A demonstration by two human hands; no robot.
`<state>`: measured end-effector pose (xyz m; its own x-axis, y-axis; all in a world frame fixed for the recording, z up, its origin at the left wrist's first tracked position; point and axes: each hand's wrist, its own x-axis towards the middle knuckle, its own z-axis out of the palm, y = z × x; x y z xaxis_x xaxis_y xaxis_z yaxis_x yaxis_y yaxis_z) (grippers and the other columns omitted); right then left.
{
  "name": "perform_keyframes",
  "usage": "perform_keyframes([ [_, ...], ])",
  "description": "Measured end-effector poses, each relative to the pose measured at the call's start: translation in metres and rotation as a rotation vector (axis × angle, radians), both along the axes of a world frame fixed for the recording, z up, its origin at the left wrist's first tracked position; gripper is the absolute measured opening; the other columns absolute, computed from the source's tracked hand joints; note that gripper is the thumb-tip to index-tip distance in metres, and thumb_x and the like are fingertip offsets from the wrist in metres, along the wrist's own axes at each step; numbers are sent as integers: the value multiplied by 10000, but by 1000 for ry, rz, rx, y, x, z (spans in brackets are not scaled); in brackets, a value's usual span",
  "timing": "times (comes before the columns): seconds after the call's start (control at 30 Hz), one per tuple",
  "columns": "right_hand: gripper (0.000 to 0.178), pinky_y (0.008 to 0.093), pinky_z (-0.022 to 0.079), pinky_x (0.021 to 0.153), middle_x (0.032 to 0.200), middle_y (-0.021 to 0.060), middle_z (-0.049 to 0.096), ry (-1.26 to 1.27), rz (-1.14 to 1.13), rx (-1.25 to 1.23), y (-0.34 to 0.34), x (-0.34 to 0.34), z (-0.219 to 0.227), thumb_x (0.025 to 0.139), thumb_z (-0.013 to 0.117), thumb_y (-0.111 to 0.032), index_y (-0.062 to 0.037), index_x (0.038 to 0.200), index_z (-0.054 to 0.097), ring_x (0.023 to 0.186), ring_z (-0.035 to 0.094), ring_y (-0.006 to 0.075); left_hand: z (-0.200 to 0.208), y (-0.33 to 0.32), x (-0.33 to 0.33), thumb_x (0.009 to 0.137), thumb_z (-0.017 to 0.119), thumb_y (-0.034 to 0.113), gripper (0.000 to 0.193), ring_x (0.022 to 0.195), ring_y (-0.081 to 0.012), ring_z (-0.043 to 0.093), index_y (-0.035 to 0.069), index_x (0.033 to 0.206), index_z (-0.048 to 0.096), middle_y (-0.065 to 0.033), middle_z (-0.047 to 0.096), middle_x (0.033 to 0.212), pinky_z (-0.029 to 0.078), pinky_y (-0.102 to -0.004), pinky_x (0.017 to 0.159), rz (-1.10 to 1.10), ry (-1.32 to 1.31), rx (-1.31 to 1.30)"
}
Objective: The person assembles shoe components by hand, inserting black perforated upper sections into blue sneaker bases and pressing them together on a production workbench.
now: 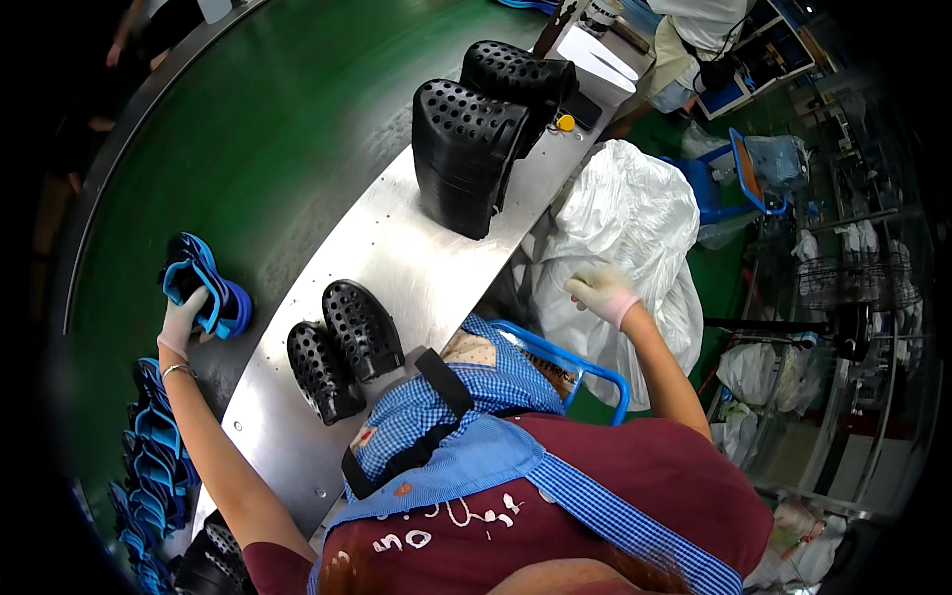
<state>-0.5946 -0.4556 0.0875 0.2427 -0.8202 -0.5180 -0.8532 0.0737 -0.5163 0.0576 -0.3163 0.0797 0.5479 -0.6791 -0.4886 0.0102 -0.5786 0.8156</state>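
Over the green surface at the left, my left hand, in a pale glove, is closed on a bundle of curved blue pieces with light-blue edges, which look like shoe uppers. My right hand, also gloved, is closed with its fingers curled, in front of a large white plastic bag; whatever it may hold is hidden. Between the hands, a pair of black perforated clogs lies on the metal ledge. Farther up the ledge stand larger stacks of black perforated clog pieces.
A green conveyor-like surface curves along the ledge. More blue pieces line the lower left, near black perforated pieces. A yellow cap and white sheets lie at the ledge's far end. Blue chair and racks stand right.
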Motion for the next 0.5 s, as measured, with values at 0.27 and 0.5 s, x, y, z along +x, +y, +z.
perform_keyframes([
  [0.27,388,365,523,656,712,120,682,5,113,15,-15,10,-44,907,528,-375,-27,836,684,659,680,240,-56,16,49,849,724,280,461,983,-206,637,-5,1198,625,-88,683,1130,487,-334,897,-85,-458,43],
  [0.5,380,430,510,707,770,145,689,194,276,-114,-15,33,-40,889,533,-419,-88,835,710,728,665,335,-2,-3,-13,761,697,410,453,893,-334,695,46,1029,708,-191,716,970,537,-423,802,78,-656,458],
])
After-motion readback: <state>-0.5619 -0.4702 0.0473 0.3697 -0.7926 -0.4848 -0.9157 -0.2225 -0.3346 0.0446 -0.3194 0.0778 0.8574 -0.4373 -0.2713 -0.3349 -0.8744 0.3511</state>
